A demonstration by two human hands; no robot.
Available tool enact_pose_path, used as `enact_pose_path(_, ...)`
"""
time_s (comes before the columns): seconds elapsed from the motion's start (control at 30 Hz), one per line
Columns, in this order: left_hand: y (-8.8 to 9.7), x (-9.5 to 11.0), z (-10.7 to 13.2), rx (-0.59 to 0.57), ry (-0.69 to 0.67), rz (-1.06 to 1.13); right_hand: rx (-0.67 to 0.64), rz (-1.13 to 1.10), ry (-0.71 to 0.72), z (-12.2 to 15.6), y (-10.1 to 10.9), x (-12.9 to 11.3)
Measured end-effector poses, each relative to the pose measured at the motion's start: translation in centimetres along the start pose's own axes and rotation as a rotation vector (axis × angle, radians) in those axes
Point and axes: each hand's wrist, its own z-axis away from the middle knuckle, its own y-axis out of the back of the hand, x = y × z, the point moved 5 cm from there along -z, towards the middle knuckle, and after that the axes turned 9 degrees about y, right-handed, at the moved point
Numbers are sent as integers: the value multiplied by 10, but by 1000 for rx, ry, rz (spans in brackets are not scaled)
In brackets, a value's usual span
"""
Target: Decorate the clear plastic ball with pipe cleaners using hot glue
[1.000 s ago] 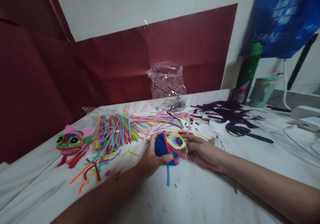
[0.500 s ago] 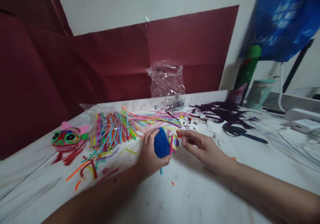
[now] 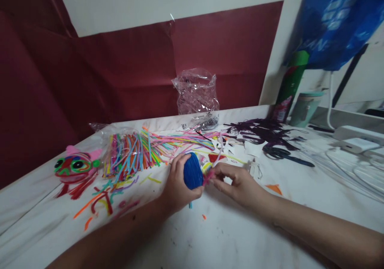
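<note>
My left hand (image 3: 183, 181) is wrapped round a rounded blue piece (image 3: 193, 171) with fine ridges, held upright just above the table. Its thumb lies along the lower edge. At the right side of the blue piece, the fingertips of my right hand (image 3: 232, 179) pinch a pink pipe cleaner (image 3: 207, 177), which looks blurred. Behind those fingers, a striped yellow and white thing (image 3: 206, 166) is partly hidden. A short light-blue end (image 3: 190, 205) shows below my left hand.
Bundled colourful pipe cleaners (image 3: 127, 155) lie at the left, beside a decorated face figure (image 3: 76, 165). Clear plastic bag (image 3: 196, 95) stands at the back. Purple strands (image 3: 264, 133), dark scissors (image 3: 288, 157), a green cup (image 3: 306, 109) and white cables (image 3: 345, 181) are at the right.
My right hand has moved in against the blue piece and now pinches the pink pipe cleaner. A red patch behind is uncovered. The whole view has shifted slightly.
</note>
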Motion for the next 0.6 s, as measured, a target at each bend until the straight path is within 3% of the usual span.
enact_pose_path(0.1,-1,1,0,-2,22,42,-64,-64,-42,1,-8,4)
enact_pose_path(0.3,-1,-2,1,-15,78,149,-194,-38,53,6,-16,-2)
enact_pose_path(0.5,-6,-23,0,-170,421,549,-7,6,-38,1,4,-4)
enact_pose_path(0.6,-11,-31,-1,-189,575,798,60,3,-47,-3,19,-7)
